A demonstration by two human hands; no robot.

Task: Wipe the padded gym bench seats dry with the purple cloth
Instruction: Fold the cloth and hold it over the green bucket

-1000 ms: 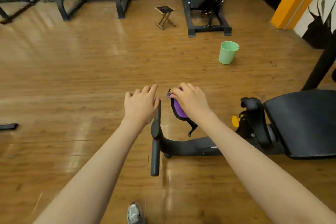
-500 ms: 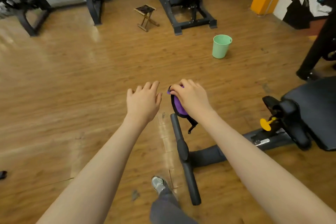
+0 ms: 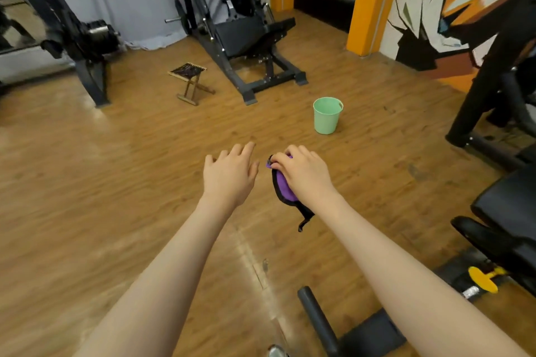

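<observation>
My right hand [image 3: 304,174] grips the purple cloth [image 3: 282,187], which has a black edge and a black strap hanging below it. The cloth is held in the air over the wooden floor. My left hand [image 3: 230,172] hovers just left of it with relaxed, spread fingers and holds nothing. The black padded bench seat [image 3: 510,206] lies at the right edge of the view, well right of both hands. Its floor bar [image 3: 317,319] and a yellow knob [image 3: 483,280] show at the lower right.
A green bucket [image 3: 327,114] stands on the floor ahead of my right hand. A small folding stool [image 3: 188,78] and a black weight machine [image 3: 240,32] stand farther back. Another black machine frame [image 3: 490,90] rises at the right by the painted wall.
The view has swung up and to the left, so the bench has slid toward the lower right edge. Both hands keep the same pose, the right still holding the cloth.
</observation>
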